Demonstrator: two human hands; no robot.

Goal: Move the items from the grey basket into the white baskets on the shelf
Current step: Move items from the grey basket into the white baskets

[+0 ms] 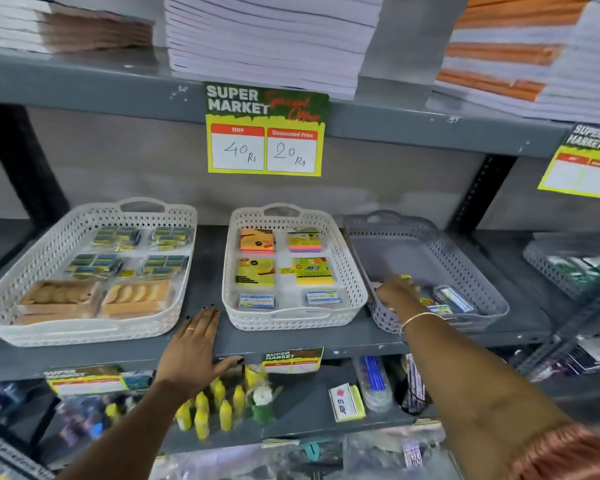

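The grey basket [426,237] stands on the shelf [205,299], just right of the middle white basket [352,292]. Most of its floor is bare; a few small packs [452,299] remain at the near end, by the front wall.

The right hand [397,291] reaches over the near left wall, fingers pointing down at the packs. Whether it has closed on one cannot be told: the fingertips are hidden. The left hand [196,344] lies flat and spread on the shelf edge, between the left white basket [84,337] and the middle one, holding nothing.

Handling, as judged: the packs appear light, flat and rigid, in clear wrap or cases, hence probably slippery. Grip one across its short sides, thumb opposing fingers, and lift clear of the wall.

Matching packs lie in the front row of the middle basket, the likely destination
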